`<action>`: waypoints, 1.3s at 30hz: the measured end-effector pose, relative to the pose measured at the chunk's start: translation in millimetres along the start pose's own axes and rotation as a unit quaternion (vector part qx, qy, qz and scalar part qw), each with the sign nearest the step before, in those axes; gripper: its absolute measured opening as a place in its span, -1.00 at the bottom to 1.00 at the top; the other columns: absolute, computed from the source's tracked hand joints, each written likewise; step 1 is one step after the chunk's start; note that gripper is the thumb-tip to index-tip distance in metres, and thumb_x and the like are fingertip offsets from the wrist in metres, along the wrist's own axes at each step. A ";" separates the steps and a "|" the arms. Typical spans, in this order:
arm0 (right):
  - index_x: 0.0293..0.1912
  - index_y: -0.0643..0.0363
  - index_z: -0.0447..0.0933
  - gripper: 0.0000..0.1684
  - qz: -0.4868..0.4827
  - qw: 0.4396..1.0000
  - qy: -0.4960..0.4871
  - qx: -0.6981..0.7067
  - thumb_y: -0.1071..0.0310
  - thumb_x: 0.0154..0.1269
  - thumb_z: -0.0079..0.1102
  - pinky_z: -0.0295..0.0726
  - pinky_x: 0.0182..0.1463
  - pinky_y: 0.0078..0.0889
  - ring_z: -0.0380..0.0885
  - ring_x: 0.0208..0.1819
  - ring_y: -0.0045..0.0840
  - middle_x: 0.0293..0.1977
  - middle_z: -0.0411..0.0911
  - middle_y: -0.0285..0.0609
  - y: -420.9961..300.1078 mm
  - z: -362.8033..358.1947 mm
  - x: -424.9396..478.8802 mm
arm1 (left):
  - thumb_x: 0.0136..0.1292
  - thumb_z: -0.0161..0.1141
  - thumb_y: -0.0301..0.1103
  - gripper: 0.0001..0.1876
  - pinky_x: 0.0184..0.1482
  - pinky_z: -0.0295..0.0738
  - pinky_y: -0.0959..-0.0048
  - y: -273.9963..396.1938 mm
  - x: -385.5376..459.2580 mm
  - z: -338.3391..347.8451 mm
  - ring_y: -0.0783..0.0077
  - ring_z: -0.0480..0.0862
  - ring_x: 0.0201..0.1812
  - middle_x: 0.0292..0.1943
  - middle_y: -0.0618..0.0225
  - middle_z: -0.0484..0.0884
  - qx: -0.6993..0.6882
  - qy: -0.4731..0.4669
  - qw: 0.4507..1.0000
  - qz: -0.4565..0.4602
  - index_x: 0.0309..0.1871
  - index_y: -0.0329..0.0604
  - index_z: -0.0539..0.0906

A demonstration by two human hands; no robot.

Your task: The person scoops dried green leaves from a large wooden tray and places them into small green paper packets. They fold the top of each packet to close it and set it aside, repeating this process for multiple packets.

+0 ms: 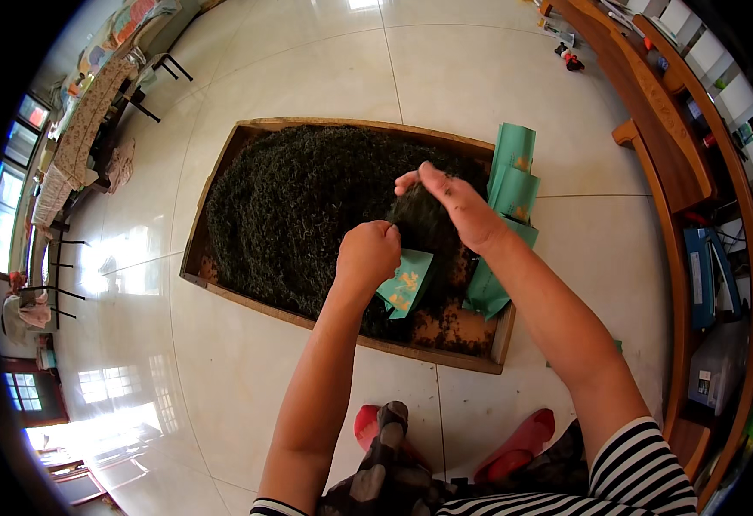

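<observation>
A shallow wooden tray (503, 342) on the floor holds a large heap of dark, dried leaves that look like loose tea (286, 206). My left hand (369, 255) grips the upper part of a green packet (409, 284) with gold print, held over the tray's near side. My right hand (457, 203) is raised beyond it, fingers apart and palm turned toward the left hand. Blurred leaves drop beneath its fingers, and bits cling to the skin. The packet's mouth is hidden behind my left hand. More green packets (514, 193) overlap along the tray's right end.
Glossy pale tiles (286, 71) surround the tray. A wooden cabinet (660, 193) with a blue folder (702, 277) runs along the right. Small toys (569, 57) lie on the floor by it. Furniture covered with cloth (86, 122) lines the left. My feet in red footwear (518, 442) stand near the tray.
</observation>
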State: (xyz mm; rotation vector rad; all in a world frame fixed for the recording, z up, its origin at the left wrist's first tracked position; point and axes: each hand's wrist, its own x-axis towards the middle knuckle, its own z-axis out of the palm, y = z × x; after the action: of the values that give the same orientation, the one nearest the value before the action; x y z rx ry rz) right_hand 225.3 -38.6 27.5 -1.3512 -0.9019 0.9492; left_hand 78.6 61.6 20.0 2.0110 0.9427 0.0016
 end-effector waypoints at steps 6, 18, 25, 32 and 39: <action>0.15 0.31 0.47 -0.46 0.017 0.972 -0.042 -0.230 0.02 0.48 -0.05 0.34 0.31 -0.36 0.39 0.25 -0.35 0.08 0.52 -0.06 -16.1 8.8 -26.2 | 0.35 -0.05 -0.25 -0.67 -0.31 0.58 0.24 -4.9 -6.7 -4.0 0.19 0.67 -0.59 -0.66 0.16 0.61 0.007 0.014 1.000 -0.014 -0.43 -0.23 0.64; -0.06 0.22 0.55 -0.56 -0.066 0.873 -0.186 -0.445 0.04 0.29 0.19 0.50 0.04 -0.15 0.55 -0.06 -0.17 -0.15 0.58 -0.04 -14.4 43.7 -35.3 | 0.41 -0.01 -0.30 -0.70 -0.56 0.51 0.43 -31.7 -12.0 -16.8 0.36 0.67 -0.61 -0.57 0.18 0.65 -0.020 0.019 1.000 0.015 -0.25 -0.38 0.62; -0.12 0.19 0.50 -0.76 0.127 0.946 0.274 0.114 0.20 0.46 0.05 0.59 -0.05 -0.37 0.56 -0.12 -0.51 -0.18 0.55 -0.21 48.3 32.1 -108.9 | 0.42 -0.01 -0.30 -0.71 -0.58 0.46 0.51 -14.3 -29.8 -38.4 0.54 0.57 -0.65 -0.60 0.26 0.61 -0.097 -0.003 0.995 0.001 -0.24 -0.37 0.61; 0.09 0.34 0.41 -0.55 0.380 0.805 0.329 0.317 0.13 0.52 -0.12 0.47 0.23 -0.07 0.52 0.06 -0.20 0.01 0.50 0.06 149.9 36.8 -119.3 | 0.42 -0.01 -0.31 -0.72 -0.52 0.51 0.51 -2.4 -23.1 -40.1 0.52 0.60 -0.61 -0.56 0.27 0.62 -0.129 -0.024 0.991 -0.018 -0.24 -0.34 0.62; 0.37 0.47 0.08 -0.27 0.584 0.685 0.193 0.390 0.11 0.46 -0.10 0.22 0.45 0.02 0.24 0.37 0.04 0.37 0.13 0.32 200.4 82.4 -113.5 | 0.42 0.05 -0.30 -0.72 -0.53 0.48 0.54 24.7 -49.7 -60.8 0.53 0.64 -0.56 -0.55 0.35 0.58 -0.248 0.011 0.969 0.005 -0.14 -0.37 0.65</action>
State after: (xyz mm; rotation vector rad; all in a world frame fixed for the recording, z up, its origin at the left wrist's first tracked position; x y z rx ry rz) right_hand 100.8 -115.0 -168.8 -1.1593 0.8508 1.6253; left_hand 38.0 66.8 91.4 1.5529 0.8460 0.2429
